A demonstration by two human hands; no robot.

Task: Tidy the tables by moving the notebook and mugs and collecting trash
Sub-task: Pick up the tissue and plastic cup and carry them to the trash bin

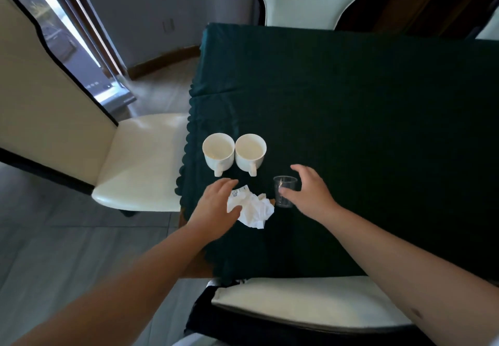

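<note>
Trash pickup under way. Left hand [216, 202] spread loosely over the crumpled paper [252, 210], thumb touching it, not yet closed. Right hand [307, 187] open around the clear plastic cup [284, 191], thumb on its wall — no squeeze visible. Two white mugs [234, 152] stand just beyond, near the table [378, 129] edge. Advice: gather paper into the palm; grip the thin cup lightly, low — it likely buckles.

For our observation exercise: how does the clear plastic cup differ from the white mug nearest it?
The clear plastic cup is see-through; the white mug is opaque. The mug has a handle; the cup has none. The right hand reaches around the cup; the mug stands untouched. Both stand upright on the green tablecloth.
</note>
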